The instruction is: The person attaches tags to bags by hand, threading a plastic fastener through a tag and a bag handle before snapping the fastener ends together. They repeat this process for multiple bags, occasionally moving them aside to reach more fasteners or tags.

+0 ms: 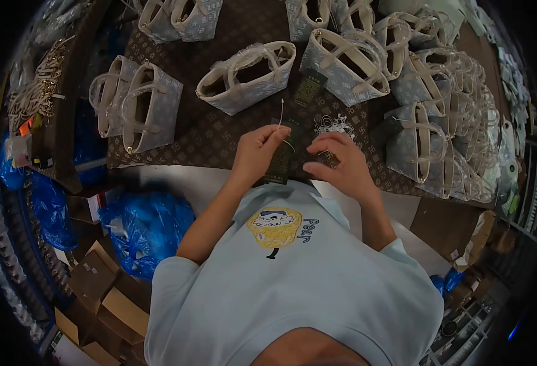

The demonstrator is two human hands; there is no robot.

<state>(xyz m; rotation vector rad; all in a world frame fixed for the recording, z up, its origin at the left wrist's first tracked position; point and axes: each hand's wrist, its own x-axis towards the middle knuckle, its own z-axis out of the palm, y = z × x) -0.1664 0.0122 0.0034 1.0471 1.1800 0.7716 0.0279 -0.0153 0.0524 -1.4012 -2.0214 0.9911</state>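
My left hand [259, 152] is closed in a pinch on a thin white tag string [282, 110], whose end sticks up above the fingers. A dark green tag [279, 163] with small print hangs beside these fingers, at the table's front edge. My right hand [340, 163] is just right of the tag, fingers curved and apart, with nothing visible between them. Behind it lies a pile of white tag strings [334, 125]. Another dark tag [310, 88] lies farther back, between a light patterned handbag [247, 79] and a second handbag [345, 70].
The table [201, 146] has a brown patterned cover. Two handbags [152, 110] stand at the left, and several more [424, 146] crowd the right side. A blue plastic bag [146, 229] and open cardboard boxes [107, 293] are below at the left.
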